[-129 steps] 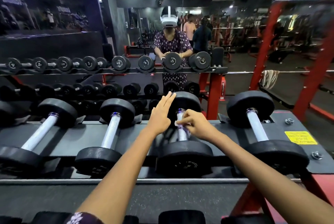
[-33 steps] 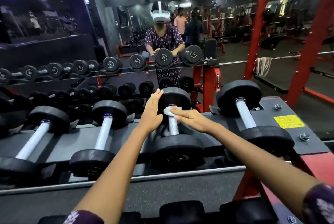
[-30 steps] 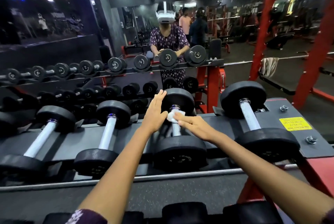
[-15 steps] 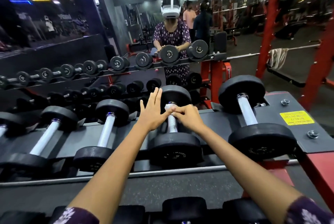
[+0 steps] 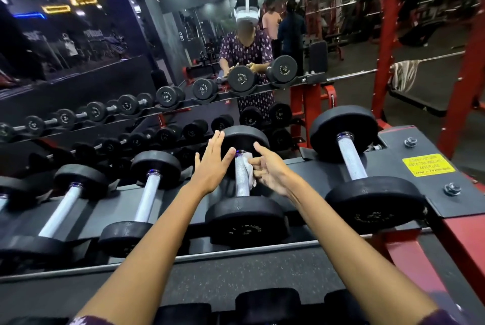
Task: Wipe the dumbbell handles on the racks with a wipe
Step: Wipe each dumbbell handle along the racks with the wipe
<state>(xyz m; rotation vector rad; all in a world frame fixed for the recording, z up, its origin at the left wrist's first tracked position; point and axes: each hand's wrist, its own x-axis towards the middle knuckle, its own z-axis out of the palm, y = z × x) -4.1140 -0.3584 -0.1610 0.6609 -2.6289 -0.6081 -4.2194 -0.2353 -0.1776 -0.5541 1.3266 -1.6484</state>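
A black dumbbell (image 5: 246,219) with a silver knurled handle (image 5: 240,183) lies on the top shelf of the rack (image 5: 404,193), straight ahead of me. My right hand (image 5: 270,172) pinches a small white wipe (image 5: 249,171) against the right side of that handle, forefinger stretched toward the far weight. Left of the handle, my left hand (image 5: 212,164) has straight fingers, and its thumb tip touches the handle's far end.
Another dumbbell (image 5: 351,156) lies to the right, two more (image 5: 149,188) (image 5: 65,204) to the left. A yellow label (image 5: 427,164) is on the rack's right end. Red frame posts (image 5: 388,35) stand at right. A mirror behind reflects me and two people.
The wipe has slid from the far end of the handle down its right side. My right forefinger has straightened. My left hand stays beside the handle.
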